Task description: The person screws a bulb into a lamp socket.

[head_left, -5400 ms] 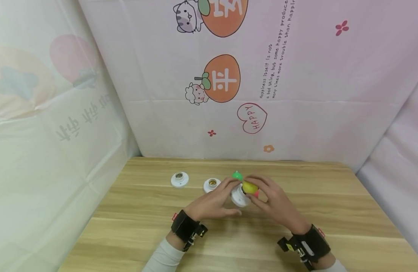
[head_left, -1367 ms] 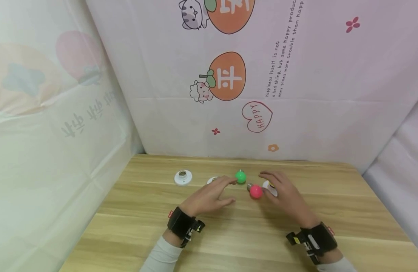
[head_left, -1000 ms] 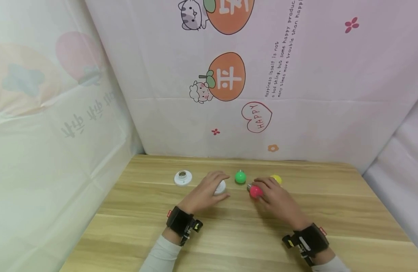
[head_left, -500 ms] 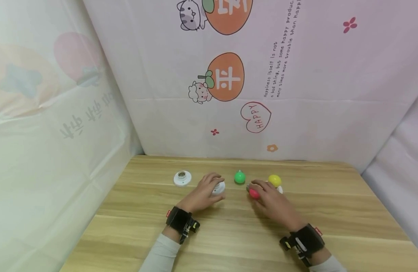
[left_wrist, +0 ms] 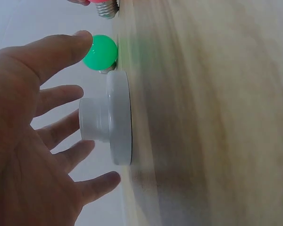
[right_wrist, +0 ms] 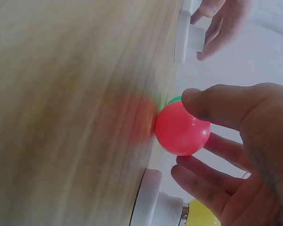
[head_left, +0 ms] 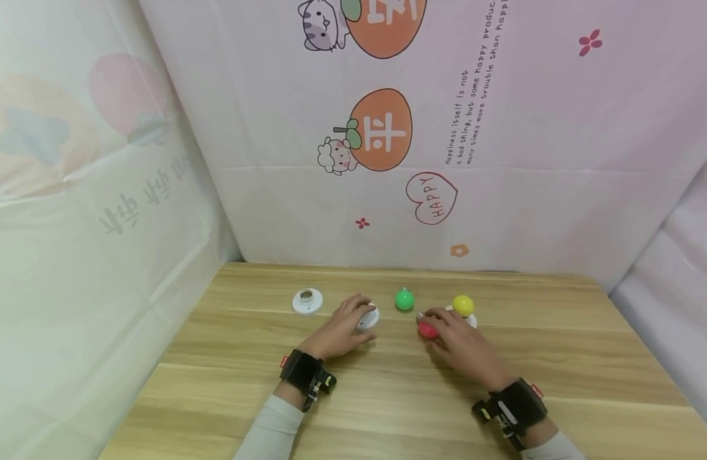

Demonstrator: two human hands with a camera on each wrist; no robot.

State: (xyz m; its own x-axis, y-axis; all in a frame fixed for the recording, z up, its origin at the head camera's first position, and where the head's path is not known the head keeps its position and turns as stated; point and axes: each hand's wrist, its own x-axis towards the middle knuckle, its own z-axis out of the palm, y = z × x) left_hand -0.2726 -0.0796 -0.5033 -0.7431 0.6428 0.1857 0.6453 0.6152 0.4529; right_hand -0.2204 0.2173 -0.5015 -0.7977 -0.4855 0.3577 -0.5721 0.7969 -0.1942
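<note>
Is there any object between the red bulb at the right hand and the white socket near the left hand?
No visible object stands directly between the red bulb and the white socket. The green bulb lies farther back, off that line. Only the left hand, close about the socket, partly covers it in the head view.

Head view: from above, facing 12 o'clock and down across the counter (head_left: 382,409). Wrist views: close, low, rolled sideways (counter towards 3 o'clock in the left, 9 o'clock in the right); both share the red bulb (right_wrist: 181,132).
</note>
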